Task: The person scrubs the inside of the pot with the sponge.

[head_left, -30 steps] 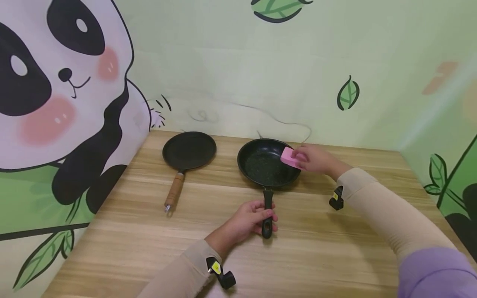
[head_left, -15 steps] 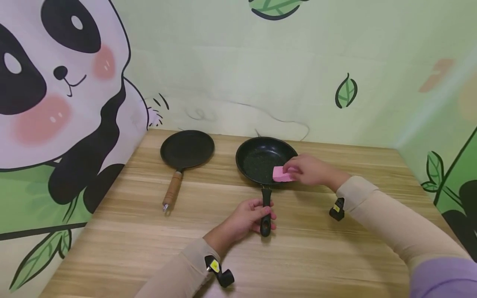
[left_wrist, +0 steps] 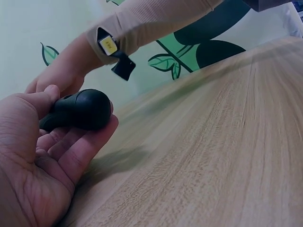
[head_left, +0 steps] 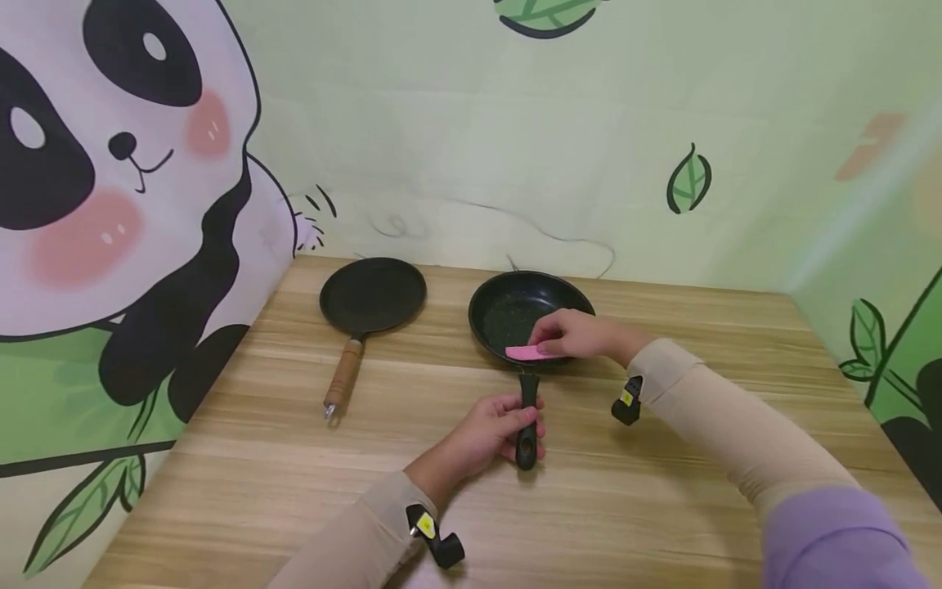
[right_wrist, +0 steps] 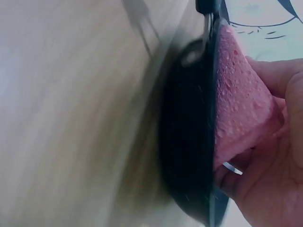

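Pink sponge (head_left: 522,352) pinched under right hand (head_left: 576,334), at near rim of pan (head_left: 509,317).

Holds a pink, pitted sponge (right_wrist: 241,99) in the right hand (right_wrist: 277,163), with one edge hidden inside a black pan (right_wrist: 187,137), over a blurred table (right_wrist: 71,118).

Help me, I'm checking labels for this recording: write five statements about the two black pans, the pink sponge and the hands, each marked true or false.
1. The left hand holds the black handle of the deeper round black pan. True.
2. The right hand holds nothing. False: the right hand holds the pink sponge.
3. The flat round black pan has a brown wooden handle. True.
4. In the head view, the flat pan lies right of the deeper pan. False: it lies to the left.
5. The flat pan lies on the wood-grain tabletop. True.
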Tool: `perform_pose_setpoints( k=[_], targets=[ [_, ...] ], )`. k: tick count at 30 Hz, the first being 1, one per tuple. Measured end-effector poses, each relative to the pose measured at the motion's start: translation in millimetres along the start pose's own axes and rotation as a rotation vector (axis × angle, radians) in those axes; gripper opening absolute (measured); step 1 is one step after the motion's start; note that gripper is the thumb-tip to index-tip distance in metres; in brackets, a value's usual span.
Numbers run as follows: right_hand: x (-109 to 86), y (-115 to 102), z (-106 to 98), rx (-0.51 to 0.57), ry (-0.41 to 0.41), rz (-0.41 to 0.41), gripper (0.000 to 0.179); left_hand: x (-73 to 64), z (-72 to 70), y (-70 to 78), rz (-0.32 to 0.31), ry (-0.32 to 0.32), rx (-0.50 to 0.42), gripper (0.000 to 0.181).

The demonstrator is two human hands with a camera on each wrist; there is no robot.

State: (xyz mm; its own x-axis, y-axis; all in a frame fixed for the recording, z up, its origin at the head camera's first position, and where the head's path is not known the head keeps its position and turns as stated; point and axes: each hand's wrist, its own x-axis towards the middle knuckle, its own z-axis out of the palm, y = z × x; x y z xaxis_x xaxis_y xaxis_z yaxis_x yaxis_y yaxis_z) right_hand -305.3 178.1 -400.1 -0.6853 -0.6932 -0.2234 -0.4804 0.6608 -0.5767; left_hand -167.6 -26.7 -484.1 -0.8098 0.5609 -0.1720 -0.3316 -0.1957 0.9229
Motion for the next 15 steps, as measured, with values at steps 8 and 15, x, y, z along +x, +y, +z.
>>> perform_pose_setpoints(
  k=[8,15],
  targets=[
    [30.7,-1,22,0.153,0.070,-0.014,0.012,-2.2,0.7,1.4,-0.004,-0.003,-0.009,0.039],
    [54.5,-13,33,0.110,0.220,0.002,0.015,-2.7,0.6,2.2,-0.012,-0.004,-0.039,0.038]
  ],
)
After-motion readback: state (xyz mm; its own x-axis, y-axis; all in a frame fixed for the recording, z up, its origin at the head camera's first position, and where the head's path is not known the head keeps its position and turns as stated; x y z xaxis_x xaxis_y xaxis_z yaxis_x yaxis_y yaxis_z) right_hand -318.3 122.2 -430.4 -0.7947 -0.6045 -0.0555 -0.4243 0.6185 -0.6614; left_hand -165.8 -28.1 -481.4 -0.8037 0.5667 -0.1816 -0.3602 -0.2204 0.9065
